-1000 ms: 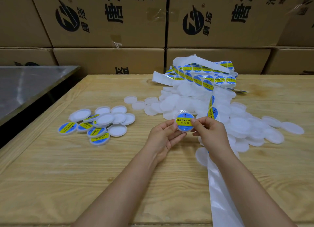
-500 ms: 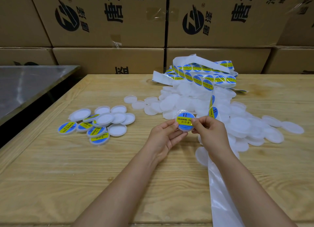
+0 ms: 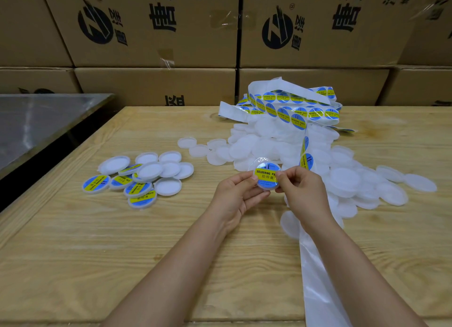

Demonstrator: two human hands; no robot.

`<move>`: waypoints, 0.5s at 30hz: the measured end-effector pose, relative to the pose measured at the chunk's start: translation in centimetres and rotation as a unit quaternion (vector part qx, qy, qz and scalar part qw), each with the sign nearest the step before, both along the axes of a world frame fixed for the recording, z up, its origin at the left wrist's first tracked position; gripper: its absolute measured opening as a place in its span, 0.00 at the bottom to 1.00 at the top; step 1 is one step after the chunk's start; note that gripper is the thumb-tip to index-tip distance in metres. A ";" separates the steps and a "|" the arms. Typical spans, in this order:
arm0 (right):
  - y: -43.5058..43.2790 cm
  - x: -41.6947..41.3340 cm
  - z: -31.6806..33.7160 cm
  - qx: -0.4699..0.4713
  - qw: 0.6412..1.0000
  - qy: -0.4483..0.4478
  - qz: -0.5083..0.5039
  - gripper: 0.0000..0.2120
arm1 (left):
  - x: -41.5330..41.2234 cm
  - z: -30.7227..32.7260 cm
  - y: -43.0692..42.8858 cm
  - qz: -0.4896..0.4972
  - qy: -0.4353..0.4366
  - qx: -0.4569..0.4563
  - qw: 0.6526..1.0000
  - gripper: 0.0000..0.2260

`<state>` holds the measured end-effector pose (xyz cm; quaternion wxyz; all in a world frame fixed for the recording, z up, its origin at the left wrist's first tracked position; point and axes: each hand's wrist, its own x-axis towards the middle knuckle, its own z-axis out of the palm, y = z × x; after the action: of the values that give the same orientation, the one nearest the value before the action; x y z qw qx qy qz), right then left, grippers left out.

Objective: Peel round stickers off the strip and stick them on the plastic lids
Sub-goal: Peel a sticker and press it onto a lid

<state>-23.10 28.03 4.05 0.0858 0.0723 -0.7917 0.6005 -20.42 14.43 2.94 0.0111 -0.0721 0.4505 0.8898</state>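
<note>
I pinch a round, translucent plastic lid (image 3: 260,160) between the fingertips of my left hand (image 3: 234,194) and the thumb and forefinger of my right hand (image 3: 303,192), just above the grainy pale wooden table (image 3: 97,253). A glossy blue-and-yellow round sticker (image 3: 265,175) lies on its face. Behind it sits a heap of frosted white bare lids (image 3: 269,143) with the looped sticker strip (image 3: 293,104) draped on top. Its slick white backing (image 3: 318,290) runs under my right forearm. To my left, labelled lids (image 3: 141,179) overlap in a small cluster.

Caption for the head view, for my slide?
Left hand and right hand pinch a stickered lid above the wooden table, between a small labelled pile and a heap of bare lids.
</note>
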 end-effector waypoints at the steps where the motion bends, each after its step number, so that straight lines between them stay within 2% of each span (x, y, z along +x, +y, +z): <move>1: 0.0 0.0 0.0 0.010 1.000 0.003 -0.002 0.09 | 0.0 0.0 0.0 0.002 0.000 -0.003 1.000 0.04; 7: -0.1 0.2 -0.1 0.092 0.994 0.052 -0.033 0.08 | 0.1 0.2 0.4 0.019 0.010 -0.031 0.999 0.04; 15: -0.8 0.7 0.0 0.148 0.977 0.130 -0.079 0.06 | 0.3 0.5 1.1 0.029 -0.006 0.013 0.999 0.03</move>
<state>-22.35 27.22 4.01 0.2235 0.0988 -0.8573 0.4532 -20.07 15.52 3.48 -0.0112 -0.0902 0.4364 0.8952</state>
